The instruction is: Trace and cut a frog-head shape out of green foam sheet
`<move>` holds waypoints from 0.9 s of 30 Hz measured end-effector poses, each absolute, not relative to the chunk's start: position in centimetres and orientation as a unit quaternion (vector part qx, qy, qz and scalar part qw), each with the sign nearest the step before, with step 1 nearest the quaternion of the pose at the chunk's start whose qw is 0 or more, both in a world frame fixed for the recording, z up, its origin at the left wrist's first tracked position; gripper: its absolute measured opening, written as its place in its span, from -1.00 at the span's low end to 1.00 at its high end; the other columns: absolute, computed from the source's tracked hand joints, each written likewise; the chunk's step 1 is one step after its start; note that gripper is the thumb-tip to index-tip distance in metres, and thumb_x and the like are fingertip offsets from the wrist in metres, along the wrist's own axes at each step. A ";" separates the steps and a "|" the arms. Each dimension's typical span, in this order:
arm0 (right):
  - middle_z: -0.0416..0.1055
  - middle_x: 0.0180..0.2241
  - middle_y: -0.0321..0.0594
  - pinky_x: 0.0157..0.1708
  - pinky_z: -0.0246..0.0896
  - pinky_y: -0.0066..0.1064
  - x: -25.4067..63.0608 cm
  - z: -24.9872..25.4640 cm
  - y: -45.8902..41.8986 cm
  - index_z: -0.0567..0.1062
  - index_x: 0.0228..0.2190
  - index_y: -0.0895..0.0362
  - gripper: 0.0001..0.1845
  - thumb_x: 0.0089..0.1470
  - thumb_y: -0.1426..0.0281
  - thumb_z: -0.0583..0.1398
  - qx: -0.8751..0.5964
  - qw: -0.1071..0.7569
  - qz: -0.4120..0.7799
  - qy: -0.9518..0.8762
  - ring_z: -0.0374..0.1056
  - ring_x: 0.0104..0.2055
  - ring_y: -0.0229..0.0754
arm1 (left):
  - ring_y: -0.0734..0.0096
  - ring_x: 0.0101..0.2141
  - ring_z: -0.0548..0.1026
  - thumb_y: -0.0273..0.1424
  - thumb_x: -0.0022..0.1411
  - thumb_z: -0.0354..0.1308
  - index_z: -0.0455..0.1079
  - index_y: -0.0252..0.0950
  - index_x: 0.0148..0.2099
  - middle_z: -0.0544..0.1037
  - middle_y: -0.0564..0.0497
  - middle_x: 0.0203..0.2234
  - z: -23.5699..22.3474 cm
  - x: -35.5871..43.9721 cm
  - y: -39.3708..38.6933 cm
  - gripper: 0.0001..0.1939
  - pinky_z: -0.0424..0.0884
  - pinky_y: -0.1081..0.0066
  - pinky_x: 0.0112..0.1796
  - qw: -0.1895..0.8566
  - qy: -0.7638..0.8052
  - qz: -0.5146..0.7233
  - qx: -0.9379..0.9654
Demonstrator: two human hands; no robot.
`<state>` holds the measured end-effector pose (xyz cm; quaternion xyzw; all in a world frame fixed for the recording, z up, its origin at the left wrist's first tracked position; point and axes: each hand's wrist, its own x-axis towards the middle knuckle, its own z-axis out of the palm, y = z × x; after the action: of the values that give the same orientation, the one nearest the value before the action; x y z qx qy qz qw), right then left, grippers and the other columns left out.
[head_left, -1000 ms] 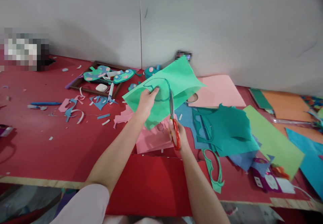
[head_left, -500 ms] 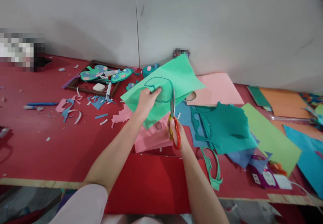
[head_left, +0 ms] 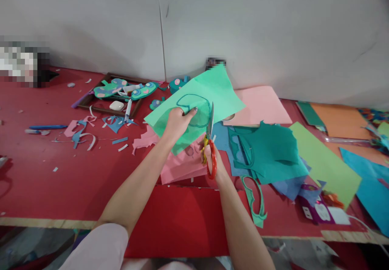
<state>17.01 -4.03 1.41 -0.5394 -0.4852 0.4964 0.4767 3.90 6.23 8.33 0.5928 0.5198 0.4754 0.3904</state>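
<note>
My left hand point(head_left: 178, 123) pinches a light green felt-like sheet point(head_left: 217, 89), thumb on top and the other fingers hidden beneath. A rounded outline is drawn in dark line on the sheet, just beside my thumb. My right hand point(head_left: 212, 158) grips scissors point(head_left: 212, 152) with red and yellow handles. Their blades point away from me and lie at the sheet's right part, beside the drawn outline. Below the hands lies a pink sheet point(head_left: 176, 168) with cut edges. To the right rest a teal sheet point(head_left: 273, 152) and a green cut-out frame scrap point(head_left: 257, 201).
A brown wooden frame point(head_left: 106, 110) at the back left holds decorated green eye-mask shapes point(head_left: 144, 91). Blue pens point(head_left: 48, 127) and scraps lie on the red table point(head_left: 67, 189). Pink sheets point(head_left: 258, 106), a lime sheet point(head_left: 325, 160) and a purple-white power strip point(head_left: 316, 211) are at right.
The scissor blades have shifted slightly right and look more parted from the drawn outline. My left hand still holds the green sheet; the whole view has drifted a little.
</note>
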 end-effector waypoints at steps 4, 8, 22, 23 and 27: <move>0.14 -0.53 -0.37 -0.64 -0.03 -0.49 16.9 1.4 -4.0 0.26 -0.34 0.08 -0.47 -0.02 -0.15 0.02 -0.535 0.487 0.502 -0.474 0.02 -0.61 -0.37 | 0.33 -0.36 0.44 -0.25 0.06 0.17 0.29 -0.25 -0.59 0.38 0.08 -0.66 8.4 4.0 6.1 -0.73 0.33 0.41 -0.29 0.406 0.511 0.484 0.584; 0.10 -0.56 -0.40 -0.65 -0.05 -0.48 16.8 1.8 -4.0 0.23 -0.38 0.08 -0.47 -0.02 -0.14 0.01 -0.534 0.494 0.501 -0.468 0.02 -0.62 -0.38 | 0.31 -0.34 0.45 -0.24 0.06 0.17 0.32 -0.25 -0.57 0.41 0.06 -0.64 8.4 4.1 6.0 -0.74 0.33 0.40 -0.28 0.408 0.510 0.483 0.583; 0.07 -0.61 -0.41 -0.66 -0.06 -0.50 16.8 2.0 -4.0 0.26 -0.39 0.08 -0.48 0.00 -0.14 -0.01 -0.540 0.498 0.498 -0.462 0.00 -0.65 -0.37 | 0.32 -0.35 0.44 -0.22 0.06 0.16 0.26 -0.24 -0.62 0.38 0.07 -0.67 8.3 4.1 5.9 -0.68 0.32 0.41 -0.31 0.410 0.513 0.467 0.592; 0.08 -0.61 -0.41 -0.66 -0.06 -0.50 16.8 2.0 -4.0 0.26 -0.38 0.08 -0.49 0.01 -0.13 -0.01 -0.540 0.495 0.497 -0.464 0.01 -0.65 -0.37 | 0.32 -0.34 0.44 -0.23 0.06 0.17 0.24 -0.24 -0.63 0.37 0.07 -0.68 8.3 4.1 5.9 -0.68 0.32 0.41 -0.31 0.412 0.514 0.468 0.589; 0.08 -0.62 -0.41 -0.68 -0.05 -0.50 16.8 2.0 -4.0 0.26 -0.40 0.08 -0.52 0.03 -0.10 0.01 -0.544 0.494 0.497 -0.462 0.01 -0.66 -0.37 | 0.31 -0.33 0.45 -0.24 0.03 0.19 0.22 -0.23 -0.64 0.37 0.07 -0.68 8.4 4.0 5.9 -0.68 0.32 0.40 -0.31 0.421 0.512 0.475 0.578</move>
<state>16.79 -4.02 1.99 -0.5436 -0.4622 0.4969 0.4940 4.04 5.94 8.36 0.5780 0.5125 0.4754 0.4210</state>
